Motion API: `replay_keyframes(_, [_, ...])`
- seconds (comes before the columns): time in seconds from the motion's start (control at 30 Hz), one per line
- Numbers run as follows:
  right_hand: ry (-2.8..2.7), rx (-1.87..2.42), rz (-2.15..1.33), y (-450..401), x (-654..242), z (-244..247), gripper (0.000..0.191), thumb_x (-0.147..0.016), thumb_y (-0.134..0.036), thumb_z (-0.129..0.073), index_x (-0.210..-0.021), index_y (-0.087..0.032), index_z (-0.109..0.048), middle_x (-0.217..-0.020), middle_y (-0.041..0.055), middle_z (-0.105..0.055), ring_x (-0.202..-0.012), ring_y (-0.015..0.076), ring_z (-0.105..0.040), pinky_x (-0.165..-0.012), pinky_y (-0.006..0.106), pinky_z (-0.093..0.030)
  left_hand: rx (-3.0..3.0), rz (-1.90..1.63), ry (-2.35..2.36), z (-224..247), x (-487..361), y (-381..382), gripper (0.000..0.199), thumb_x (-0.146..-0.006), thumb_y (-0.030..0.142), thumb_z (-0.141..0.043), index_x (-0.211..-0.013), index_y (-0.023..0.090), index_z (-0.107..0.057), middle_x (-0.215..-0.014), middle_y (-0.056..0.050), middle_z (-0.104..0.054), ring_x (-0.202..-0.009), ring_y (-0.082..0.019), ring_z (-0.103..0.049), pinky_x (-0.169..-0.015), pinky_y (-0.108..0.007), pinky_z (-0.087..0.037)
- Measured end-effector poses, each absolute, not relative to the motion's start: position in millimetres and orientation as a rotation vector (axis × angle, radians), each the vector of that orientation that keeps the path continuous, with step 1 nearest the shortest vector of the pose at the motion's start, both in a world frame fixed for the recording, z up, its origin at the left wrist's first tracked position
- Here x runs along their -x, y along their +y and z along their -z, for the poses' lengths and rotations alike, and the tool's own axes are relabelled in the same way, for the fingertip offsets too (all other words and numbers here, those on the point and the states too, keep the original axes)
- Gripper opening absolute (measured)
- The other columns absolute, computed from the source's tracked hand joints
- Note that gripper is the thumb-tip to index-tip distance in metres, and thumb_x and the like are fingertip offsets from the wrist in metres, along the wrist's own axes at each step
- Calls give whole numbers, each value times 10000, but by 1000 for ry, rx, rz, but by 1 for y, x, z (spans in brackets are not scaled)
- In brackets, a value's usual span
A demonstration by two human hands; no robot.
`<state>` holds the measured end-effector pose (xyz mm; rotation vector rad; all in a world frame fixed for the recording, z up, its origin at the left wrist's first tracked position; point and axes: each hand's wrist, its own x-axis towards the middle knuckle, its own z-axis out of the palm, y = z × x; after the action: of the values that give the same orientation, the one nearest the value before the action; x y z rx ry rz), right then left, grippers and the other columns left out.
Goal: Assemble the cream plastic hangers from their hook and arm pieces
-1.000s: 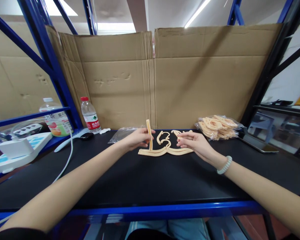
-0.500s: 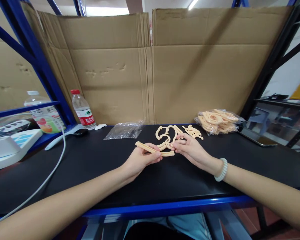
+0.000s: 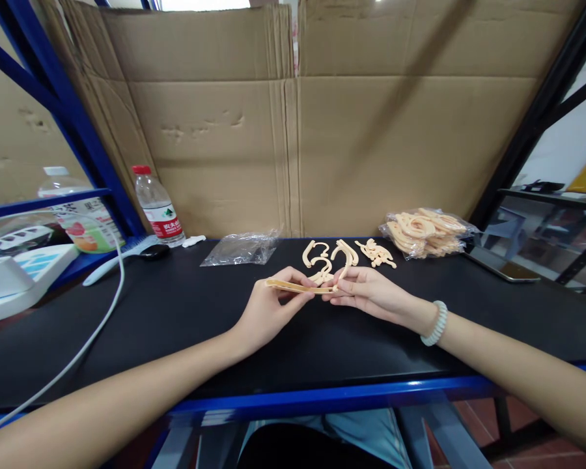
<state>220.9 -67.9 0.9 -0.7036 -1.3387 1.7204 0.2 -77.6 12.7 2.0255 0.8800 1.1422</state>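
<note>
Over the middle of the black table, my left hand (image 3: 275, 305) pinches a long, thin beige strip (image 3: 287, 286) lying nearly level. My right hand (image 3: 366, 294) is closed on a curved beige piece (image 3: 345, 272) that stands up from its fingers. The lower end of that curved piece meets the right end of the strip; whether they are joined I cannot tell. Behind the hands lie more curved beige pieces (image 3: 309, 254) and, to their right, a small pile of little beige parts (image 3: 376, 253).
A bag of beige parts (image 3: 424, 232) sits at the back right beside a dark flat device (image 3: 502, 266). An empty clear bag (image 3: 241, 249) and a red-capped bottle (image 3: 159, 210) stand left of centre. A white cable (image 3: 108, 312) crosses the left side. Cardboard (image 3: 215, 150) walls the back.
My right hand has brought the curved piece to the strip's right end. The strip in my left hand has turned edge-on. The camera view has tilted down slightly.
</note>
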Motion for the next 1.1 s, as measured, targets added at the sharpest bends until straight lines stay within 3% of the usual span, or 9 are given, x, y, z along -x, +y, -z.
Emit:
replay_keyframes(0.3, [-1385,713,-1716,-69,-222,0,215,-732,-276,-749,-812,-131,-611,-954,92,-686,-904,183,-668,-851,310,-514,-2231,-1201,876,-13,0,-83,81,-830,260,-618,-830,181,-636,-848,-35,-689,-817,-181,-667,-749,-283,-530])
replay_keyframes(0.6, [-1390,726,-1579,-69,-215,3,240,-696,-301,-772,-759,-155,-592,-769,21,-652,-727,129,-642,-766,287,-522,-2375,-1179,836,-11,-1,-85,80,-855,257,-592,-825,205,-645,-861,-28,-708,-868,-189,-655,-795,-291,-488])
replay_keyframes(0.87, [-1431,720,-1395,-71,-207,6,271,-672,-314,-780,-695,-155,-562,-713,-1,-608,-619,109,-593,-614,255,-475,-2243,-1162,896,-12,-5,-88,92,-809,292,-632,-797,206,-666,-817,-26,-687,-833,-193,-647,-737,-287,-513])
replay_keyframes(1.0, [-1407,707,-1428,-73,-208,2,253,-677,-314,-776,-725,-162,-579,-727,-1,-601,-648,114,-586,-646,263,-474,-2006,-1151,962,-12,-6,-84,146,-780,320,-655,-764,183,-608,-766,-24,-661,-741,-178,-647,-650,-273,-524])
replay_keyframes(1.1, [-1426,714,-1399,-73,-209,1,235,-696,-335,-760,-761,-173,-603,-761,6,-602,-671,115,-563,-654,264,-467,-1815,-1148,939,-12,-5,-79,193,-748,330,-679,-771,171,-572,-738,-14,-649,-719,-173,-658,-677,-289,-535])
